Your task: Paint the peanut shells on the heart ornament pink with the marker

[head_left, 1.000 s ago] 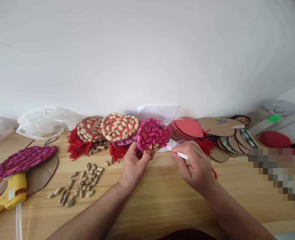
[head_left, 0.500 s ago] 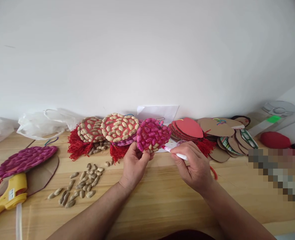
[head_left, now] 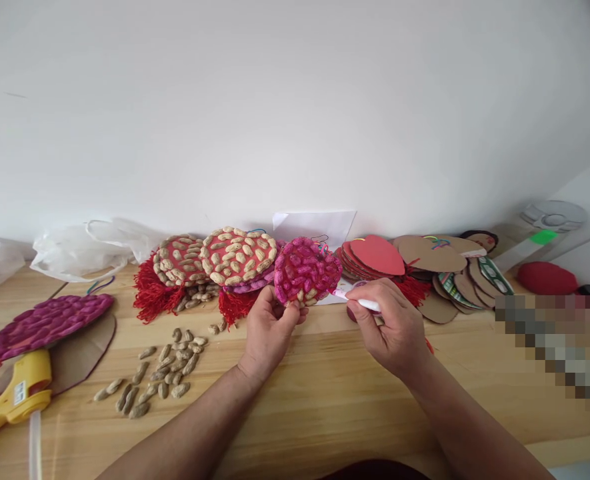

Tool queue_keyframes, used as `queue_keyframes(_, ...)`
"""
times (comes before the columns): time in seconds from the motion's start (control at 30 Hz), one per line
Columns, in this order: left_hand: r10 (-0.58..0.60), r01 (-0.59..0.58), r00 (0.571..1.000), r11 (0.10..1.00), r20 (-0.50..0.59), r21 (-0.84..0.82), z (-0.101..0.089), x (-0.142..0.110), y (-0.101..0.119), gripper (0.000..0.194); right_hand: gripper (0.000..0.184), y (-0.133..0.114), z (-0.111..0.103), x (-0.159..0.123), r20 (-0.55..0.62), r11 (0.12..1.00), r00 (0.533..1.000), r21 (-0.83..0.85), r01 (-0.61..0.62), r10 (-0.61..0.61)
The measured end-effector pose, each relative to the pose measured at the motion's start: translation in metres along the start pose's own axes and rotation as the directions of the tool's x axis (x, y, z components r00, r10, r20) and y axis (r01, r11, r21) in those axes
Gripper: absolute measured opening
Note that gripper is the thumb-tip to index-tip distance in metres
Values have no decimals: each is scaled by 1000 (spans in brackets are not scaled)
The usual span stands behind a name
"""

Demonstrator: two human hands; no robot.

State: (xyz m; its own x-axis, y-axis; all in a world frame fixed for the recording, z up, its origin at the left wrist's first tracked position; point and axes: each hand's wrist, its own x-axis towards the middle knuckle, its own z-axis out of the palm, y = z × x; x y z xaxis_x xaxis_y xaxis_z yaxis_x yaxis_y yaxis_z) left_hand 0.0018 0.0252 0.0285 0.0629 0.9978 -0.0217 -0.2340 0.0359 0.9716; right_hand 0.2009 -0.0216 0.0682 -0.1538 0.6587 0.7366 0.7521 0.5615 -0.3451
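Note:
My left hand (head_left: pixel 271 328) is closed on the lower edge of a round peanut-covered disc (head_left: pixel 307 268), thumb in front and fingers partly hidden behind. Most peanuts on it are magenta; several at the lower edge are still tan. In my right hand (head_left: pixel 392 327) a white-handled paintbrush (head_left: pixel 369 304) is pinched, its reddish tip pointing left at the disc's lower right edge. Whether the tip touches the disc is hard to tell. Just behind that hand, a small round container (head_left: pixel 359 285) is partly hidden, with white paper (head_left: pixel 319 227) behind the disc.
Left of the disc lie unpainted peanut discs (head_left: pixel 238 256) with red tassels (head_left: pixel 157 293), and loose peanuts (head_left: pixel 167 365). A yellow glue gun (head_left: pixel 22 393) and a magenta disc (head_left: pixel 55 323) are at far left. Red discs (head_left: pixel 377 255) and cardboard pieces (head_left: pixel 432 255) are stacked at right.
My right hand and the paintbrush have shifted slightly right, drawing the tip away from the lower peanuts. My left hand holds the disc in nearly the same place.

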Motion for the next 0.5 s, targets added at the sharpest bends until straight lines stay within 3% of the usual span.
queue_keyframes(0.33, -1, 2, 1000, 1000, 17, -20, -1, 1, -3, 37, 20, 0, 1, 0, 9, 998, 999, -24, 51, -51)
queue_keyframes(0.5, -11, 11, 1000, 1000, 4, -24, 0, 1, -3, 38, 19, -4, 7, -4, 116, 989, 985, -67, 134, -125)
